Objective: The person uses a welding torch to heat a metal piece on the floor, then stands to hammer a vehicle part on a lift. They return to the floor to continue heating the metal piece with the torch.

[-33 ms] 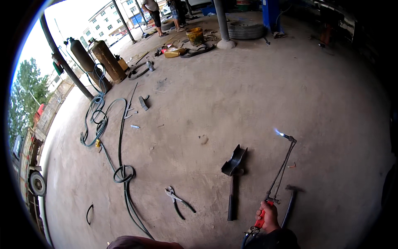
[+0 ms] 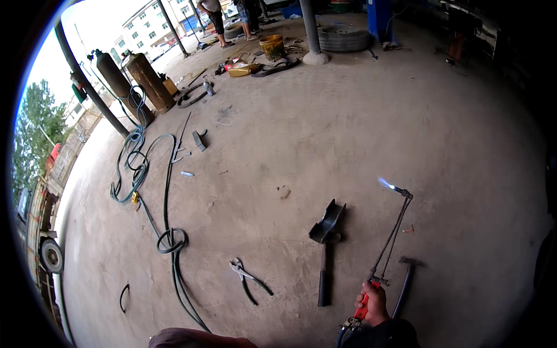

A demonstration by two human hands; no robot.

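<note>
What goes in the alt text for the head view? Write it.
A right hand holds a lit cutting torch over a concrete floor, beside a black metal bar, a hammer and pliers; hoses trail to gas cylinders.

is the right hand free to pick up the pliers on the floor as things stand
Probably not. The right hand is closed around the lit cutting torch, so it is occupied. The pliers lie bare on the concrete floor, with nothing over them.

Right hand (image 2: 375, 303) gripping lit cutting torch (image 2: 390, 238) (blue flame) above concrete floor (image 2: 325, 133).
</note>
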